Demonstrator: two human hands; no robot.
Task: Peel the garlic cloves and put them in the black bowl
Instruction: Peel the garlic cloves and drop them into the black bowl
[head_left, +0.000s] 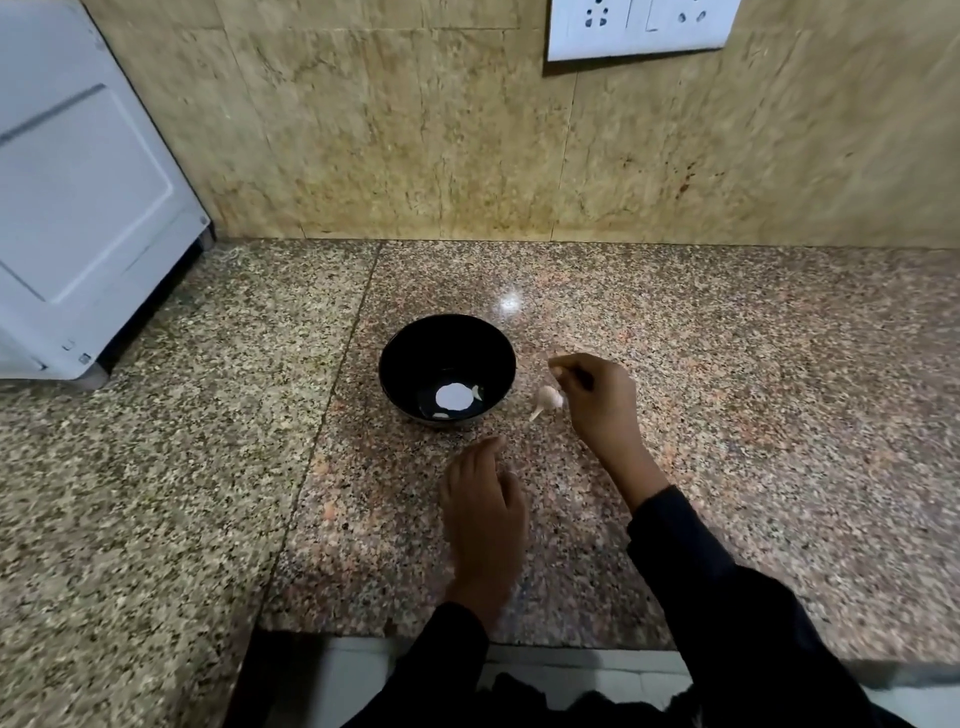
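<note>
a small pale piece, a garlic clove or a scrap of its skin, too small to be told apart, was pinched in the fingertips of the right hand (597, 400), whose grip was narrow and curled. the left hand (485, 499) hovered low over the speckled pink-and-grey granite worktop (753, 415) with its fingers loosely spread, its grip wide and nothing held. the small white papery garlic bulb (549, 399) lay on the worktop just below and left of the right grip, touching or nearly touching the knuckles. the round glossy black bowl (410, 364) stood further left of that grip, close beside the bulb, with two or three pale peeled cloves (476, 392) lying in its bottom.

several slips could be expected from here. the pinched piece was tiny, so it could be dropped onto the busy speckled stone and lost to sight. if skin was what was held, it could be tossed into the bowl by mistake. the loose bulb could be knocked and rolled by the right wrist, since it was steadied by nothing.
</note>
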